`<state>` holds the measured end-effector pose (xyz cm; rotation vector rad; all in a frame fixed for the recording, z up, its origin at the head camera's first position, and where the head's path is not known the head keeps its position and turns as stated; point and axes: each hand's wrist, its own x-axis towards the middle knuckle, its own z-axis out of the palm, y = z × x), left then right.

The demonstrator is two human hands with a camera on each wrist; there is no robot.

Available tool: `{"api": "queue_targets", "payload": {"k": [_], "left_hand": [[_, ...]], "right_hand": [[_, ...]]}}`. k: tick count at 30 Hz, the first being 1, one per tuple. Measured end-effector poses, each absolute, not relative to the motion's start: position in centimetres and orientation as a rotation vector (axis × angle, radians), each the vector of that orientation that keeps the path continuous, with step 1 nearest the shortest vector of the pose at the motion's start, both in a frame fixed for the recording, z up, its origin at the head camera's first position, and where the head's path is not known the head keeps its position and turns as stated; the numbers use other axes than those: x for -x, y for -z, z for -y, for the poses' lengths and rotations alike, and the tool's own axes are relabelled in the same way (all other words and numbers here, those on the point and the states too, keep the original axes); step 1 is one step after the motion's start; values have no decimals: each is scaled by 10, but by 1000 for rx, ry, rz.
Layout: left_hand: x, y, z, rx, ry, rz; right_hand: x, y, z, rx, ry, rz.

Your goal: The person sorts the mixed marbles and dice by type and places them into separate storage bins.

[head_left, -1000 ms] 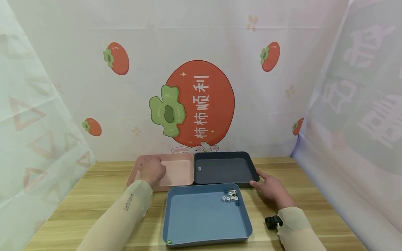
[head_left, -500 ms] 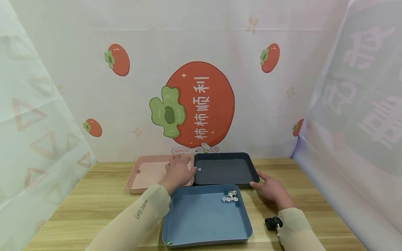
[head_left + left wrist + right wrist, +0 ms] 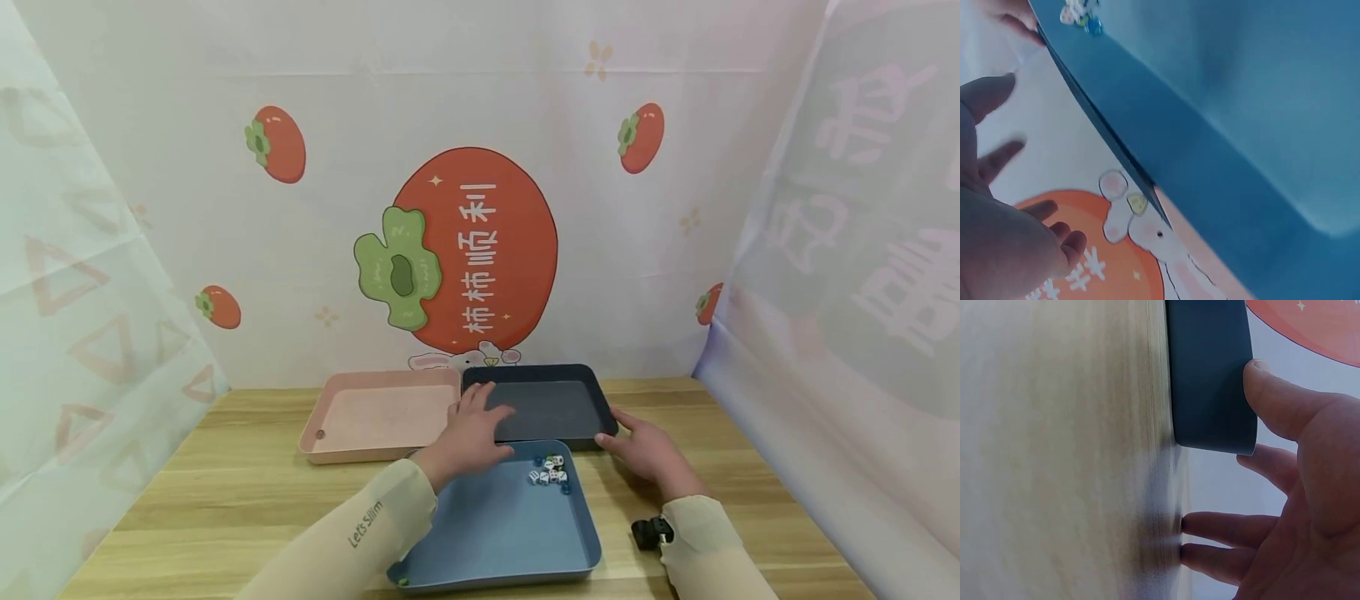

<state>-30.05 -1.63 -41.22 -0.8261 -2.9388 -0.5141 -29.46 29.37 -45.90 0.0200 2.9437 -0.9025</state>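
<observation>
Left hand: we saw the left hand [image 3: 468, 437] with its fingers spread and nothing between them, above the edge where the dark tray [image 3: 551, 408] and the blue tray [image 3: 502, 533] met; we could not tell whether it touched either rim.
Right hand: our right hand [image 3: 645, 450] held the dark tray by its near right corner, thumb against one side and a finger against the other.
Dark tray: it lay flat on the wooden table [image 3: 187, 483], right of the pink tray [image 3: 390, 421] and beyond the blue one. We judged it light, stiff and smooth, apt to slide under a push, so a corner pinch seemed a sound hold.
White dice: these [image 3: 553, 476] sat clustered in the blue tray's far right corner. We expected them to be hard, very light and quick to roll, best pinched singly by opposite faces.
Blue bead: it [image 3: 566, 489] lay just beside the dice, probably slick, needing a fingertip pinch from both sides.
Green piece: it [image 3: 403, 581] was in the near left corner, where we thought the walls would crowd our fingers.
Brownish piece: in the pink tray's near left corner [image 3: 320, 434], too small for us to identify.
</observation>
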Motion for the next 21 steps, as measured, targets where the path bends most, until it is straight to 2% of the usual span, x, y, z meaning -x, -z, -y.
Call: {"api": "queue_targets", "payload": {"k": [8,21], "left_hand": [[286,428,-7,1000,299,2943],[277,437,-21,1011,194,2986]], "right_hand": [[294,458,-294,-8,909,-2945],[293,458,-294,-24,909,-2946]]}}
